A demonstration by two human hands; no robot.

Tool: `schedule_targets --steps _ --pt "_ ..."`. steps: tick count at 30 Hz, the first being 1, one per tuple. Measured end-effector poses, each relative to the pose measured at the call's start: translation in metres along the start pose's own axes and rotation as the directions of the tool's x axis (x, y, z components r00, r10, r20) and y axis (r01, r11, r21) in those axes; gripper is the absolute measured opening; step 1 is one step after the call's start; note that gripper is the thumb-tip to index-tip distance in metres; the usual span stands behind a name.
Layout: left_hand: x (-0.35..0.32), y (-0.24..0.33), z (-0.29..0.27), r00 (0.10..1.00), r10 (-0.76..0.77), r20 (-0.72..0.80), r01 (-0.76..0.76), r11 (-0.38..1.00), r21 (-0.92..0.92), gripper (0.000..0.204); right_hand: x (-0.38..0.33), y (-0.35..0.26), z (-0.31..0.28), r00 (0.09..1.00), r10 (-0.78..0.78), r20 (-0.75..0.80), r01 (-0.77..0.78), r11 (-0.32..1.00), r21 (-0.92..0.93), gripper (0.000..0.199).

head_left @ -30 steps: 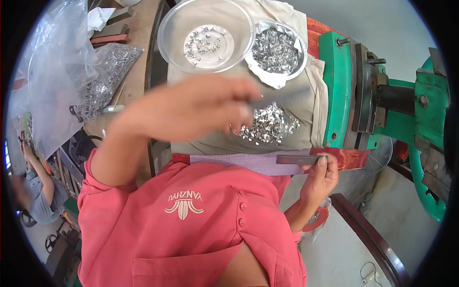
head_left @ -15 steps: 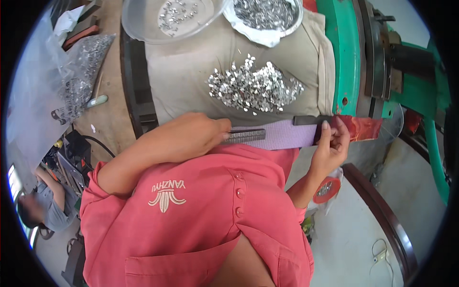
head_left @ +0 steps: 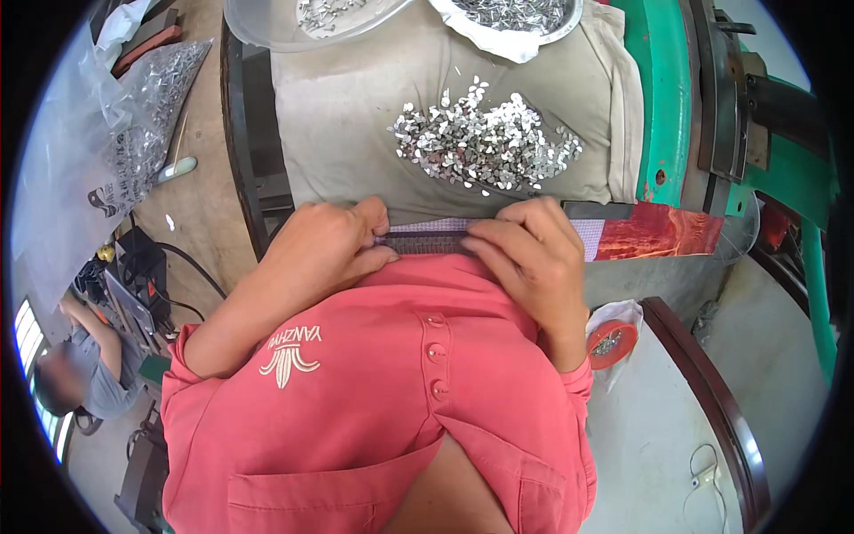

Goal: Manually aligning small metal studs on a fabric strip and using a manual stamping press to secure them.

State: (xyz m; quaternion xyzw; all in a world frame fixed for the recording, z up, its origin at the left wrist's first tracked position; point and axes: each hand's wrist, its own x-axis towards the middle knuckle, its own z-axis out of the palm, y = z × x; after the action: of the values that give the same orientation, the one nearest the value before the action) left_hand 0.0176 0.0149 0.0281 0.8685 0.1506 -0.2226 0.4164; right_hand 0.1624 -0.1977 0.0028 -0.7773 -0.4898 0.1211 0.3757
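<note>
A dark, narrow bar with a finely ridged face lies level close to my shirt front, over a purple checked cloth. My left hand pinches its left end between thumb and fingers. At the other end, my right hand has its thumb and fingertips closed on the bar. Just beyond both hands, a heap of small shiny metal pieces is spread on a beige cloth. Another dark flat bar rests at the cloth's edge, right of my right hand.
A clear plastic tub and a bowl of metal pieces stand at the back. Green machinery borders the right. Left are a plastic bag of metal parts and a seated person. A red dish sits lower right.
My right hand has come left, off the other dark bar, and now grips the ridged bar's right end. The ridged bar has shifted left and my left hand has turned on it.
</note>
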Motion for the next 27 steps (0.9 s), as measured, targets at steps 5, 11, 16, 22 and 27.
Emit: schedule_targets --steps 5,11,16,22,27 --pt "-0.003 -0.005 0.006 0.999 0.003 -0.038 -0.003 1.000 -0.011 0.032 -0.005 -0.002 -0.002 0.992 -0.011 0.128 0.012 1.000 -0.005 0.027" --pt "0.001 -0.012 0.014 0.985 0.145 -0.089 -0.139 0.988 0.074 0.029 -0.011 -0.003 -0.008 0.988 0.004 0.155 -0.001 1.000 -0.019 0.029" --pt "0.009 -0.010 0.021 0.913 0.335 -0.234 -0.299 0.937 0.179 0.025 -0.009 0.005 -0.015 0.991 0.048 0.122 -0.044 0.998 -0.037 0.025" --pt "0.015 -0.003 0.014 0.878 0.441 -0.187 -0.382 0.880 0.282 0.031 -0.003 0.011 -0.021 0.992 0.023 0.123 -0.024 1.000 0.006 0.019" --pt "0.024 0.000 0.010 0.839 0.454 -0.299 -0.410 0.890 0.202 0.022 0.013 0.014 -0.002 1.000 -0.014 -0.026 0.011 0.995 -0.103 0.015"
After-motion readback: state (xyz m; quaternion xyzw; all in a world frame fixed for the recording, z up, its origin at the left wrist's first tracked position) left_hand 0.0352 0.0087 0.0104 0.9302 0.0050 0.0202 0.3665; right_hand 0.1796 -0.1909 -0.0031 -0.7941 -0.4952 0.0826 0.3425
